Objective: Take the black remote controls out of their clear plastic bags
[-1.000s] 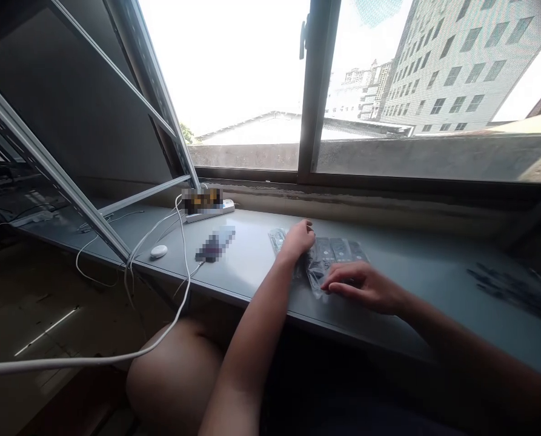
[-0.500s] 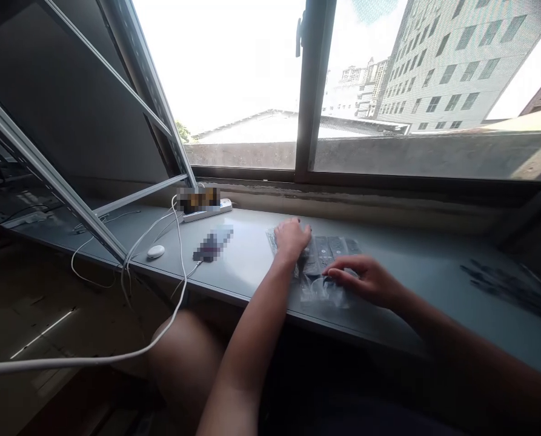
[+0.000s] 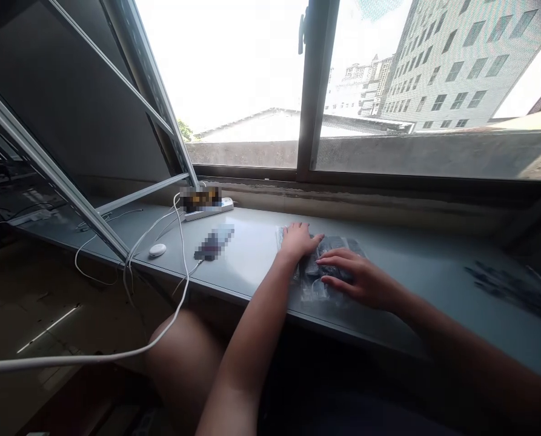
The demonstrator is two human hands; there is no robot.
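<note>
Clear plastic bags (image 3: 318, 289) with dark flat items inside lie on the grey table (image 3: 247, 266), near its front edge. My left hand (image 3: 297, 240) rests with fingers spread on the left part of the bags. Over their right side is my right hand (image 3: 358, 277), thumb and fingers apart and nothing gripped between them. Its fingertips are at the bags; whether they touch the plastic I cannot tell. The hands cover part of the bags, and what exactly is inside them is unclear.
Left of the bags lie a blurred-out phone-like object (image 3: 214, 242) with a cable, a round white puck (image 3: 157, 250) and a white power strip (image 3: 209, 210). A white cable (image 3: 179, 303) hangs across the front. Dark thin pieces (image 3: 511, 287) lie at right. A metal frame (image 3: 92, 221) slants at left.
My left hand has shifted slightly right and its fingers have spread. The right hand has moved a little left and up, its thumb and fingers opening wider.
</note>
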